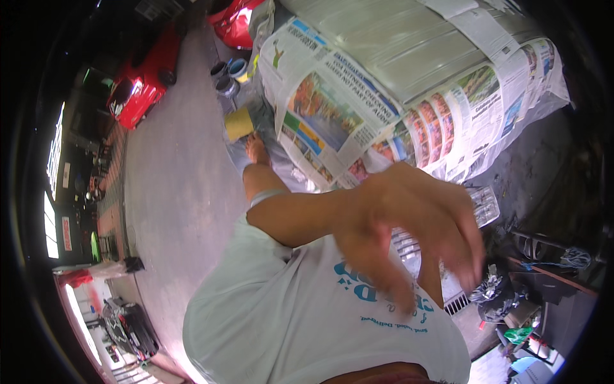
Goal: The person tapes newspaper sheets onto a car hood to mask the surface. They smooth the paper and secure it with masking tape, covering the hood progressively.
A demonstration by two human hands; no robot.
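My left hand is raised in front of my shirt, blurred by motion. Its fingers curve downward, with the thumb spread away from them and nothing visible between. The forearm crosses from the left, its elbow bent. Beyond the hand, the nearest thing is a large object wrapped in newspaper and clear plastic; a ribbed grey-beige panel shows above the paper. A bit of skin, perhaps my right arm, appears below the left hand, but my right hand cannot be seen.
A yellow pad or sheet lies by what looks like a bare foot. Several cans stand behind. A red car is at far left, a dark vehicle lower left. Black bags and clutter are at right.
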